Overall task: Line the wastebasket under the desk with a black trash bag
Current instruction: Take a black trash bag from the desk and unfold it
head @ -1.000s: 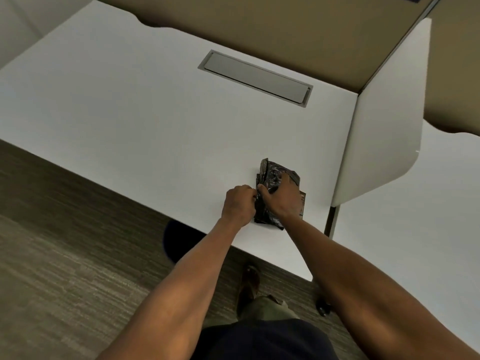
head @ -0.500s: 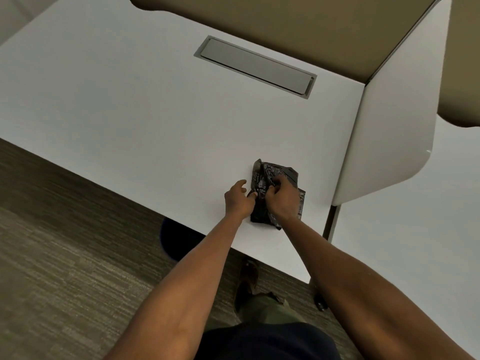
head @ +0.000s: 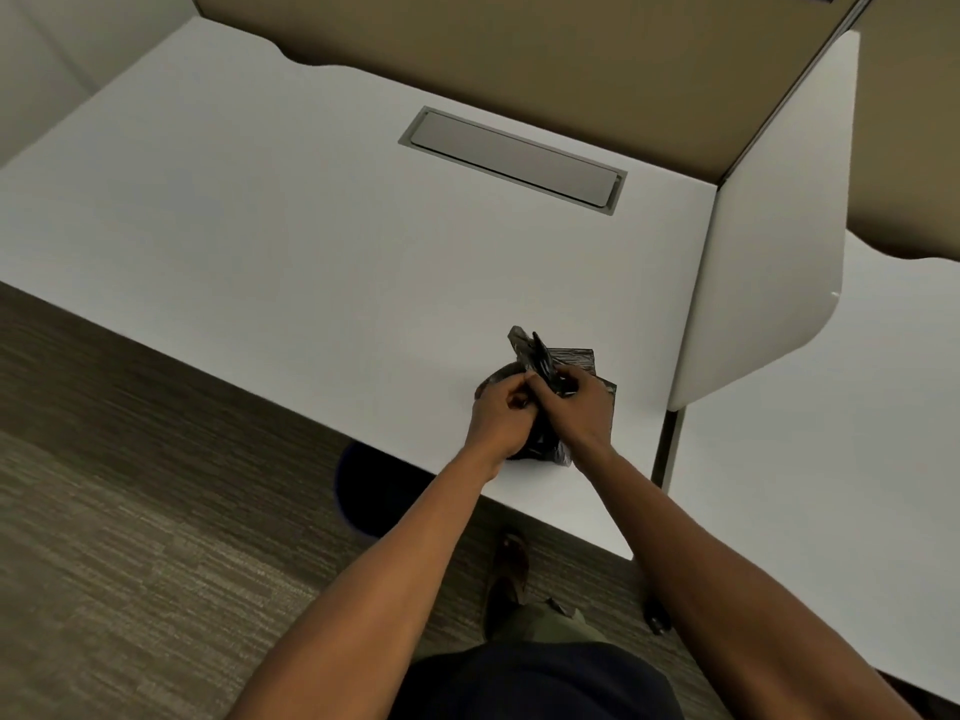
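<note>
A folded black trash bag (head: pixel 540 356) lies near the front edge of the white desk (head: pixel 291 262). My left hand (head: pixel 498 413) pinches its left edge, and my right hand (head: pixel 576 407) grips its middle, with one flap lifted upright between them. A dark blue wastebasket (head: pixel 374 491) stands on the floor under the desk's front edge, only partly visible.
A grey cable hatch (head: pixel 511 161) is set into the desk's far side. A white divider panel (head: pixel 769 241) stands at the right, with another desk surface (head: pixel 831 485) beyond it. Tan partition walls (head: pixel 571 54) close the back. Carpet (head: pixel 130 511) covers the floor, and my shoe (head: pixel 511 563) shows below.
Both hands have closed together on the bag, and a flap of it now stands up from the folded stack. The camera view has shifted slightly.
</note>
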`<state>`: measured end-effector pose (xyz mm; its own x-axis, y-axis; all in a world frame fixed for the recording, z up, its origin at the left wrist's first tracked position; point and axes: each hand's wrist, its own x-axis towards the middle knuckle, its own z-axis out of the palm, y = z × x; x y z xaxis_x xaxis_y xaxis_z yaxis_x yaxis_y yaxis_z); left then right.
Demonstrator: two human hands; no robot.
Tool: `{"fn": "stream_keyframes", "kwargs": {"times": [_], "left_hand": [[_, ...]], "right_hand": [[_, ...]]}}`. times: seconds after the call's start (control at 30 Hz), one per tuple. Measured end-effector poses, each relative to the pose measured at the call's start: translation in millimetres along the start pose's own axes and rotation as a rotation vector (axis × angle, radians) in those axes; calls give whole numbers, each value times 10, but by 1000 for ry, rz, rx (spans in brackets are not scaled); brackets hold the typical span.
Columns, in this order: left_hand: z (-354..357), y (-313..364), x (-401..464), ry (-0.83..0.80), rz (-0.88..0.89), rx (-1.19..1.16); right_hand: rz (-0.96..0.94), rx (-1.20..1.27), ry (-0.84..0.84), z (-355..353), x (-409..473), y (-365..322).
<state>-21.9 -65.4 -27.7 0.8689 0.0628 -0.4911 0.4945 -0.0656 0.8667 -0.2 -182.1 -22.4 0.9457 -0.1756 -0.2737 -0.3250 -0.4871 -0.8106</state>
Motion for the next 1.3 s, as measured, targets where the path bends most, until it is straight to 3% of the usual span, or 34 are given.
{"fn": "stream_keyframes", "kwargs": {"times": [0.2, 0.37, 0.53, 0.73, 0.83, 0.97, 1.07, 1.17, 1.3], "left_hand": [[-284, 81, -568, 39, 144, 57], [-776, 28, -1030, 73, 201, -179], [-1440, -98, -1462, 106, 123, -531], [-2130, -487, -1779, 356, -56, -689], [-2429, -673, -2020, 435, -24, -551], [-2768, -891, -2376, 507, 66, 15], [-3024, -1012, -2647, 503, 131, 260], [-3345, -1179, -2856, 434, 29, 342], [-3640, -1299, -3140, 234, -5, 160]], "right_hand": [[-2, 347, -145, -44, -425, -180], [8, 568, -157, 35, -828, -434], [112, 807, -285, 192, -1196, -712], [166, 976, -455, 430, -1714, -1040], [155, 993, -403, 526, -1950, -1108], [191, 999, -290, 632, -2175, -1059], [178, 943, -219, 704, -2335, -1005], [137, 891, -179, 752, -2480, -980], [132, 821, -221, 833, -2625, -956]]}}
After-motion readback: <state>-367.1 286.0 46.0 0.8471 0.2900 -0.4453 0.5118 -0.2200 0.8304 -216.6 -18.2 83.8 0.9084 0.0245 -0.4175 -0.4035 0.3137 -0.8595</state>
